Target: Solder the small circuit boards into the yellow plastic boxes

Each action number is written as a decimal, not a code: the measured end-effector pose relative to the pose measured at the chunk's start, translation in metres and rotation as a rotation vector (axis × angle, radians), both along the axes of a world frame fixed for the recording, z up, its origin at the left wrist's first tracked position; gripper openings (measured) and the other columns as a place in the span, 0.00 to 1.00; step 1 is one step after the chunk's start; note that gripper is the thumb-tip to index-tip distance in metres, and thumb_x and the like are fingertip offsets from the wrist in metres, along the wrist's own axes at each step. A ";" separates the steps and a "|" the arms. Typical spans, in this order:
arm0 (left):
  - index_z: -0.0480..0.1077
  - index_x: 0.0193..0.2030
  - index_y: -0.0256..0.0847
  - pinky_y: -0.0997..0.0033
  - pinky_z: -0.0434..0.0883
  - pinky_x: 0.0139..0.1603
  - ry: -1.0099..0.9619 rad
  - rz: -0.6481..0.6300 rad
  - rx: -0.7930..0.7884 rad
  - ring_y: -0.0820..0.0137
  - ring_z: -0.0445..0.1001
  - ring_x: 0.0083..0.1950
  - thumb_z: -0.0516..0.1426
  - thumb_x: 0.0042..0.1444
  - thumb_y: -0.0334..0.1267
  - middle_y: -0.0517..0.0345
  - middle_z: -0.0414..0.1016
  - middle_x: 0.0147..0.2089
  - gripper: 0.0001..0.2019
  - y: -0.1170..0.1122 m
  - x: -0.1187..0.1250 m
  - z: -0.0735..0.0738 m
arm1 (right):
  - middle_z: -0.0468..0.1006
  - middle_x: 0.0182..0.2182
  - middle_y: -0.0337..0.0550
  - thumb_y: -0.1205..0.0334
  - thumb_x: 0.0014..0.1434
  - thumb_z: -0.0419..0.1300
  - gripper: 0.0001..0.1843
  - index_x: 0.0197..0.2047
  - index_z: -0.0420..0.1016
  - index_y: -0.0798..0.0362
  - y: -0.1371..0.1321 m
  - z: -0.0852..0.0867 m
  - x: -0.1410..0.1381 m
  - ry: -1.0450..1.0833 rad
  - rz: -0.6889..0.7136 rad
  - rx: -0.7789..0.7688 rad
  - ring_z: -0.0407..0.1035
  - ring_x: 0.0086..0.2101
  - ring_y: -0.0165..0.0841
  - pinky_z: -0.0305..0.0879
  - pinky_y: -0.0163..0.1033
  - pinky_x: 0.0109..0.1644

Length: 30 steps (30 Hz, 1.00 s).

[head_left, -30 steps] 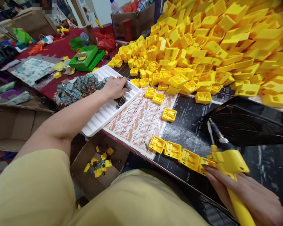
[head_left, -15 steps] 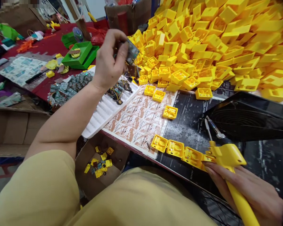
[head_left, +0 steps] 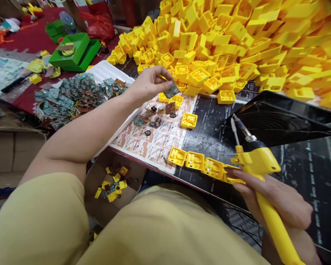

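Note:
My left hand [head_left: 151, 84] pinches a small circuit board [head_left: 172, 90] over the patterned sheet; thin wires, a brown piece and a dark disc [head_left: 173, 115] hang below it. In my right hand [head_left: 278, 198] is a yellow soldering gun [head_left: 260, 162], its metal tip pointing up and away. The fingertips of that hand reach the near end of a row of open yellow cases [head_left: 195, 161] along the table edge. A single yellow case [head_left: 189, 120] lies between the row and the pile. Several loose wired discs [head_left: 152, 124] rest on the sheet.
A large pile of yellow cases [head_left: 223, 48] covers the back. At right stands a black fan-like housing [head_left: 264, 125]. Many circuit boards [head_left: 71, 95] are heaped at left, near green trays [head_left: 75, 46]. Below the edge, a cardboard box [head_left: 99, 209] contains yellow parts.
My left hand has moved right and lower with the circuit board. Wired discs now lie on the patterned sheet, nearer the row. My right hand still holds the soldering gun; the view has shifted.

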<state>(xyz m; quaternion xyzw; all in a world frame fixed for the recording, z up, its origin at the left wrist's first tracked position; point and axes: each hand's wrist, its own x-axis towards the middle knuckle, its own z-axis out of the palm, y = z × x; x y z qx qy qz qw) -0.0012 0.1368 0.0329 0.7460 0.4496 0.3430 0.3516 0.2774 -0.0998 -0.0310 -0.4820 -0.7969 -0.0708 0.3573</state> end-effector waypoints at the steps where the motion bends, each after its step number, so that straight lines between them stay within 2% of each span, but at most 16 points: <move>1: 0.71 0.41 0.42 0.60 0.75 0.51 -0.052 0.004 -0.029 0.68 0.77 0.45 0.61 0.60 0.34 0.57 0.78 0.39 0.04 -0.001 0.002 0.005 | 0.81 0.26 0.35 0.61 0.68 0.58 0.08 0.47 0.76 0.52 -0.001 -0.001 0.000 0.012 -0.007 -0.003 0.75 0.24 0.27 0.69 0.30 0.31; 4: 0.70 0.44 0.42 0.64 0.76 0.50 -0.201 -0.054 -0.116 0.71 0.76 0.46 0.58 0.65 0.33 0.58 0.77 0.46 0.03 -0.009 -0.001 0.024 | 0.82 0.30 0.33 0.65 0.68 0.57 0.11 0.52 0.75 0.51 -0.002 -0.004 -0.001 0.027 0.006 -0.047 0.76 0.27 0.26 0.72 0.29 0.35; 7: 0.71 0.43 0.38 0.67 0.75 0.41 -0.222 -0.293 -0.202 0.75 0.76 0.38 0.63 0.61 0.39 0.58 0.75 0.40 0.08 -0.015 -0.017 0.044 | 0.82 0.35 0.33 0.68 0.65 0.59 0.13 0.52 0.74 0.46 0.002 -0.004 -0.008 0.042 0.036 -0.120 0.78 0.31 0.26 0.73 0.29 0.38; 9: 0.75 0.40 0.39 0.67 0.73 0.35 -0.011 -0.548 -0.302 0.73 0.74 0.33 0.68 0.53 0.49 0.58 0.76 0.35 0.17 -0.018 -0.027 0.050 | 0.82 0.42 0.39 0.65 0.64 0.62 0.13 0.52 0.71 0.47 0.010 -0.003 -0.019 0.076 0.075 -0.152 0.79 0.38 0.31 0.75 0.35 0.43; 11: 0.78 0.38 0.42 0.65 0.73 0.35 0.334 -0.787 -0.378 0.69 0.76 0.33 0.69 0.49 0.52 0.57 0.78 0.33 0.17 -0.024 -0.029 0.046 | 0.80 0.48 0.47 0.60 0.62 0.65 0.16 0.52 0.68 0.49 0.021 -0.004 -0.035 0.096 0.143 -0.157 0.78 0.46 0.38 0.76 0.44 0.49; 13: 0.80 0.35 0.47 0.67 0.73 0.38 0.622 -0.919 -0.384 0.68 0.77 0.35 0.68 0.51 0.44 0.61 0.80 0.34 0.06 -0.037 -0.022 0.033 | 0.79 0.50 0.51 0.57 0.61 0.65 0.18 0.51 0.66 0.50 0.032 -0.008 -0.053 0.072 0.201 -0.150 0.75 0.51 0.42 0.74 0.51 0.54; 14: 0.80 0.32 0.49 0.68 0.73 0.39 0.710 -0.940 -0.359 0.69 0.78 0.36 0.67 0.50 0.37 0.63 0.80 0.33 0.03 -0.046 -0.017 0.024 | 0.79 0.48 0.51 0.56 0.62 0.65 0.18 0.51 0.65 0.51 0.038 -0.011 -0.061 0.047 0.221 -0.148 0.75 0.50 0.43 0.73 0.53 0.56; 15: 0.79 0.29 0.51 0.69 0.73 0.41 0.780 -0.939 -0.314 0.69 0.78 0.36 0.66 0.48 0.31 0.65 0.80 0.32 0.07 -0.056 -0.013 0.016 | 0.80 0.45 0.50 0.56 0.62 0.64 0.18 0.51 0.65 0.51 0.042 -0.014 -0.068 0.024 0.237 -0.150 0.76 0.49 0.42 0.72 0.53 0.57; 16: 0.78 0.26 0.51 0.69 0.73 0.44 0.842 -0.928 -0.243 0.68 0.78 0.37 0.65 0.46 0.26 0.66 0.80 0.32 0.11 -0.066 -0.009 0.008 | 0.80 0.42 0.48 0.56 0.63 0.63 0.17 0.51 0.65 0.51 0.045 -0.017 -0.074 0.002 0.253 -0.153 0.76 0.46 0.41 0.71 0.54 0.57; 18: 0.78 0.26 0.52 0.63 0.70 0.55 0.949 -0.913 -0.052 0.64 0.78 0.46 0.62 0.45 0.22 0.64 0.81 0.38 0.15 -0.085 -0.008 -0.004 | 0.79 0.37 0.44 0.58 0.66 0.59 0.14 0.53 0.65 0.52 0.049 -0.023 -0.080 -0.030 0.277 -0.154 0.77 0.41 0.39 0.71 0.53 0.57; 20: 0.80 0.34 0.54 0.56 0.64 0.64 0.941 -0.850 0.107 0.61 0.75 0.56 0.59 0.49 0.22 0.62 0.81 0.49 0.18 -0.098 -0.016 -0.007 | 0.79 0.36 0.43 0.61 0.67 0.57 0.13 0.54 0.65 0.52 0.049 -0.024 -0.078 -0.048 0.283 -0.156 0.77 0.39 0.37 0.71 0.52 0.56; 21: 0.81 0.40 0.54 0.56 0.63 0.65 0.879 -0.762 0.155 0.62 0.74 0.58 0.57 0.53 0.24 0.61 0.79 0.54 0.19 -0.102 -0.024 -0.007 | 0.79 0.36 0.43 0.61 0.67 0.56 0.13 0.54 0.65 0.53 0.048 -0.024 -0.076 -0.053 0.284 -0.156 0.77 0.38 0.37 0.70 0.52 0.57; 23: 0.78 0.51 0.51 0.59 0.67 0.61 0.719 -0.489 0.196 0.64 0.76 0.56 0.54 0.59 0.29 0.57 0.78 0.57 0.18 -0.109 -0.041 -0.007 | 0.80 0.38 0.44 0.59 0.67 0.58 0.14 0.54 0.66 0.52 0.044 -0.018 -0.068 -0.044 0.279 -0.148 0.77 0.38 0.36 0.69 0.53 0.58; 25: 0.77 0.53 0.44 0.62 0.71 0.52 0.647 -0.220 0.224 0.63 0.78 0.50 0.53 0.64 0.35 0.53 0.81 0.51 0.16 -0.116 -0.057 -0.011 | 0.81 0.39 0.42 0.58 0.64 0.63 0.16 0.53 0.68 0.50 0.038 -0.010 -0.061 0.019 0.240 -0.118 0.77 0.37 0.34 0.71 0.47 0.55; 28: 0.80 0.43 0.41 0.56 0.70 0.48 0.768 -0.025 0.305 0.58 0.79 0.46 0.53 0.65 0.40 0.50 0.83 0.42 0.14 -0.129 -0.070 -0.024 | 0.81 0.35 0.37 0.66 0.58 0.68 0.15 0.47 0.72 0.48 0.025 0.005 -0.048 0.130 0.166 -0.053 0.76 0.33 0.29 0.72 0.34 0.41; 30: 0.80 0.39 0.41 0.54 0.68 0.48 0.869 0.054 0.365 0.55 0.78 0.47 0.52 0.65 0.41 0.48 0.82 0.40 0.14 -0.138 -0.071 -0.034 | 0.81 0.31 0.34 0.70 0.56 0.68 0.14 0.44 0.74 0.47 0.016 0.012 -0.038 0.148 0.128 -0.050 0.76 0.30 0.28 0.71 0.31 0.37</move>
